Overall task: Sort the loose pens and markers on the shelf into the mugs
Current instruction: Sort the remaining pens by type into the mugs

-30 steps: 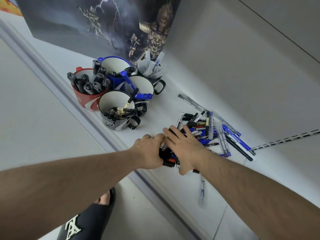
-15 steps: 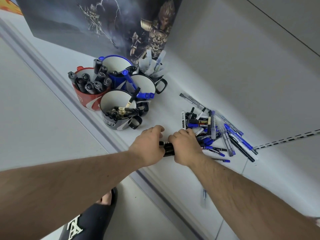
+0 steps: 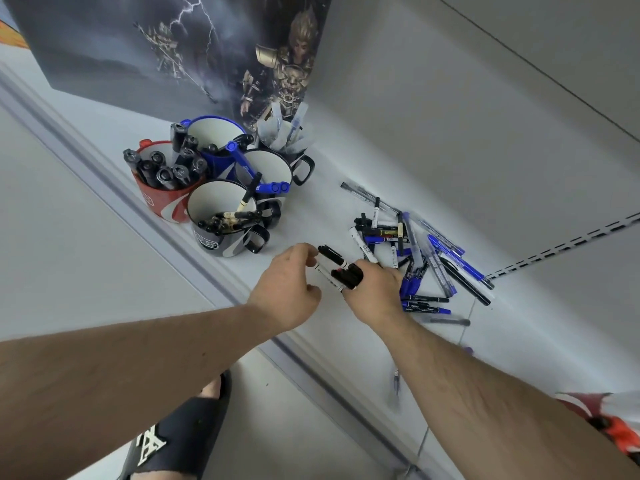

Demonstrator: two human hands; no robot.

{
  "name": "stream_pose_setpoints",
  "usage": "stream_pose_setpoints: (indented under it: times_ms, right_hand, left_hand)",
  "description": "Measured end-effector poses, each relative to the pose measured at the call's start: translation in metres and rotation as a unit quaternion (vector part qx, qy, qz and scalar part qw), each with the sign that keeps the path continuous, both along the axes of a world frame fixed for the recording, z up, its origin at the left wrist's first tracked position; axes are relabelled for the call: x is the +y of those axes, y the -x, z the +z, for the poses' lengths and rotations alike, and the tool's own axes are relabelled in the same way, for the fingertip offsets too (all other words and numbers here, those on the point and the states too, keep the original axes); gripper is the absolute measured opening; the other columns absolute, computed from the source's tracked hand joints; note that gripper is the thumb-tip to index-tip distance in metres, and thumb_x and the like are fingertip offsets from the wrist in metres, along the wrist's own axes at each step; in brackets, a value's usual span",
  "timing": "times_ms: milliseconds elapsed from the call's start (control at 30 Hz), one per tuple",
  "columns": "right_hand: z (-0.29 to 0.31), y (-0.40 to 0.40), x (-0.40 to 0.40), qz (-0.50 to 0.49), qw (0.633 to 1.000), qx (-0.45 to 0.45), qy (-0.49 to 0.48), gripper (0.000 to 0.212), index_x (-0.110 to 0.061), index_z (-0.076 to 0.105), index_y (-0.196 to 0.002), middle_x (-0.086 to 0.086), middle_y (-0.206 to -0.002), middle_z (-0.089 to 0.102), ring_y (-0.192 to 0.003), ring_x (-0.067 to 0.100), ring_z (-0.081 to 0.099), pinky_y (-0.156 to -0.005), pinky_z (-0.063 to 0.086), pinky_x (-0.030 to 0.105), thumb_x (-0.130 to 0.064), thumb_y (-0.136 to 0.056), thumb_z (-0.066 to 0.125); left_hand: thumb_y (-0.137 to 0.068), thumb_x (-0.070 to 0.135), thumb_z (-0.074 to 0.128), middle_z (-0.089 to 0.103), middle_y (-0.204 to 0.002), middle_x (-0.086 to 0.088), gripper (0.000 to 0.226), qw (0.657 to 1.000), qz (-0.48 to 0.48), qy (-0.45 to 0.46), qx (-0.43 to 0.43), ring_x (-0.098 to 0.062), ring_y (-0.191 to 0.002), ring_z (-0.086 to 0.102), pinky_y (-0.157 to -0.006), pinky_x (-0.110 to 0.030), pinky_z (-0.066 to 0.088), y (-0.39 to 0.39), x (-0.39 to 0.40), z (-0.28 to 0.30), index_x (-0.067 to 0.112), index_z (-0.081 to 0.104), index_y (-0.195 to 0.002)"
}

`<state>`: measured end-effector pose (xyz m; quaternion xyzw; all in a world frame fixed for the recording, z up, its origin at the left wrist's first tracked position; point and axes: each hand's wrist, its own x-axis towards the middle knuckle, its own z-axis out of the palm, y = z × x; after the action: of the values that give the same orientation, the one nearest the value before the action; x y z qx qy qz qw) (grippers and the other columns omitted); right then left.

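Note:
My right hand [image 3: 375, 292] grips a bundle of black-capped markers [image 3: 343, 276] just above the white shelf [image 3: 325, 209]. My left hand [image 3: 289, 284] has its fingertips on the white barrel of one marker at the bundle's left end. A loose pile of pens and markers [image 3: 415, 251], blue, black and white, lies right of my hands. Five mugs stand at the left: a red mug [image 3: 162, 202] full of black markers, a blue mug [image 3: 216, 161], a white-lined mug [image 3: 273, 171] with blue markers, a near black mug [image 3: 221, 233] with thin black pens, and a far black mug [image 3: 294, 157] with clear pens.
A dark poster [image 3: 173, 50] leans against the wall behind the mugs. The shelf's front edge [image 3: 207, 271] runs diagonally below the mugs and my hands. A lone pen [image 3: 446, 321] lies right of my right wrist. My foot in a black slipper [image 3: 173, 441] is on the floor below.
Both hands have lifted from the pile toward the left. The right hand closed round a bundle of black markers, and the left hand now fingers one marker at its end.

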<state>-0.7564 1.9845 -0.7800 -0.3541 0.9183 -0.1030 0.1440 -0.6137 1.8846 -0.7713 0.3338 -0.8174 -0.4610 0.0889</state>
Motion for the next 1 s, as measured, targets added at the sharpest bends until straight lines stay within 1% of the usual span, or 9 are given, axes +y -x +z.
stream_pose_setpoints:
  times_ms: [133,233,333,433,533,633,733,833,1000]
  right_hand:
    - [0.031,-0.01,-0.004,-0.185,0.956,-0.117,0.194,0.018,-0.025,0.055,-0.086,-0.005,-0.073,0.057,-0.077,0.022,0.059,-0.067,0.057,0.038,-0.011,-0.082,0.067]
    - [0.062,-0.004,-0.011,-0.314,0.871,-0.17,0.336,0.021,-0.023,0.057,-0.085,-0.002,-0.072,0.06,-0.058,0.013,0.056,-0.046,0.051,0.023,-0.008,-0.08,0.07]
    - [0.086,0.004,-0.013,-0.387,0.762,-0.244,0.458,0.021,-0.015,0.058,-0.089,0.002,-0.069,0.061,-0.06,0.014,0.058,-0.062,0.05,0.026,0.001,-0.079,0.069]
    - [0.089,0.004,-0.011,-0.415,0.663,-0.339,0.522,0.023,-0.011,0.058,-0.098,0.014,-0.076,0.066,-0.068,0.025,0.063,-0.075,0.054,0.038,0.006,-0.083,0.06]
    - [0.085,-0.007,-0.012,-0.408,0.626,-0.39,0.538,0.029,-0.002,0.06,-0.109,0.021,-0.087,0.062,-0.067,0.028,0.063,-0.078,0.056,0.041,0.009,-0.082,0.058]
    - [0.085,-0.023,-0.015,-0.394,0.62,-0.406,0.543,0.018,-0.005,0.057,-0.087,0.017,-0.084,0.056,-0.062,0.026,0.063,-0.072,0.055,0.037,0.012,-0.082,0.056]
    - [0.081,-0.043,-0.019,-0.385,0.611,-0.444,0.531,0.021,-0.008,0.06,-0.091,0.012,-0.08,0.061,-0.064,0.026,0.066,-0.07,0.052,0.036,0.011,-0.082,0.058]
    - [0.072,-0.058,-0.021,-0.373,0.661,-0.44,0.48,0.018,-0.014,0.068,-0.083,0.009,-0.073,0.067,-0.069,0.027,0.067,-0.074,0.053,0.044,0.003,-0.075,0.068]
    - [0.072,-0.065,-0.021,-0.316,0.79,-0.387,0.357,0.013,-0.019,0.075,-0.074,0.003,-0.08,0.075,-0.085,0.028,0.072,-0.087,0.056,0.053,-0.03,-0.066,0.074]
  left_hand:
    - [-0.084,0.01,0.057,0.051,-0.117,0.011,0.047,0.999,0.002,-0.037,-0.007,-0.011,-0.105,0.051,-0.086,-0.025,0.044,0.0,0.009,0.006,0.022,0.045,-0.128]
    - [-0.085,0.012,0.056,0.053,-0.115,0.01,0.038,0.997,0.007,-0.077,-0.007,-0.013,-0.097,0.055,-0.086,-0.028,0.047,0.003,0.012,0.009,0.024,0.047,-0.12]
    - [-0.088,0.017,0.056,0.057,-0.109,0.007,0.023,0.981,0.066,-0.182,-0.003,-0.013,-0.088,0.056,-0.073,-0.025,0.046,0.009,0.014,0.014,0.024,0.049,-0.109]
    - [-0.094,0.03,0.052,0.061,-0.103,-0.003,0.019,0.902,0.168,-0.396,0.027,-0.019,-0.085,0.057,-0.079,-0.033,0.049,0.013,0.016,0.022,0.018,0.053,-0.108]
    - [-0.098,0.043,0.043,0.063,-0.099,-0.011,0.034,0.782,0.22,-0.58,0.062,-0.029,-0.086,0.061,-0.081,-0.041,0.052,0.016,0.018,0.032,0.012,0.055,-0.103]
    - [-0.098,0.048,0.039,0.066,-0.1,-0.021,0.045,0.695,0.232,-0.675,0.088,-0.037,-0.089,0.066,-0.088,-0.047,0.052,0.02,0.021,0.038,0.007,0.055,-0.106]
    - [-0.097,0.044,0.043,0.068,-0.105,-0.022,0.041,0.663,0.22,-0.705,0.123,-0.036,-0.09,0.069,-0.085,-0.047,0.056,0.021,0.021,0.046,0.006,0.055,-0.106]
    - [-0.093,0.039,0.047,0.067,-0.077,-0.009,0.028,0.68,0.163,-0.705,0.117,-0.025,-0.07,0.065,-0.065,-0.031,0.056,0.019,0.026,0.053,0.014,0.057,-0.096]
    - [-0.078,0.023,0.041,0.063,-0.078,-0.004,0.039,0.707,0.103,-0.686,0.138,-0.02,-0.07,0.06,-0.071,-0.032,0.055,0.01,0.032,0.047,0.014,0.066,-0.107]
